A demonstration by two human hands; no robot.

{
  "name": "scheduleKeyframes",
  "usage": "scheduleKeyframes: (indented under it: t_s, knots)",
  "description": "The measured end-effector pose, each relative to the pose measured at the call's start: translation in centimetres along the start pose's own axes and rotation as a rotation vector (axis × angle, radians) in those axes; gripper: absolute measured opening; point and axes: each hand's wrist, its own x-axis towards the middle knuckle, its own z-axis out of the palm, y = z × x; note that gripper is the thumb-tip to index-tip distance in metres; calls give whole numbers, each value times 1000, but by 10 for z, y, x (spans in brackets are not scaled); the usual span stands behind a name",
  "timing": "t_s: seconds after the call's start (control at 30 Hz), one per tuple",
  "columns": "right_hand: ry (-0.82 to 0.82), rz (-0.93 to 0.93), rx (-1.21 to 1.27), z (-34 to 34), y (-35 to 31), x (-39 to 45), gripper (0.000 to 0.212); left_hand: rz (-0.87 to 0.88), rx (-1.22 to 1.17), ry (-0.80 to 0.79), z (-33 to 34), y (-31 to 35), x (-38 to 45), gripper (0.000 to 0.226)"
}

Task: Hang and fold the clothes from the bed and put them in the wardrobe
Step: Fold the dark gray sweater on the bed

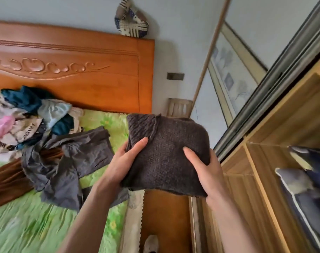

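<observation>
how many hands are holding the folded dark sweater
2. The left hand grips the left edge of the folded sweater, thumb on top; the right hand grips its right edge, thumb on top. The fingers underneath are hidden.

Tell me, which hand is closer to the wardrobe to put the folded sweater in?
The right hand. It grips the folded dark sweater on the side next to the open wardrobe. The left hand holds the side toward the bed. Both will probably carry it together.
</observation>
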Motion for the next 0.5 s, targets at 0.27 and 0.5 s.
scheduleKeyframes:
  t_s: [0.27,0.5]
  knots:
    - [182,-47,76,-59,-11,-32,49,-66,40,-187,70,18,-5,38]
    - [304,-13,112,-96,-25,-61,73,-95,82,-344,104,23,-4,64]
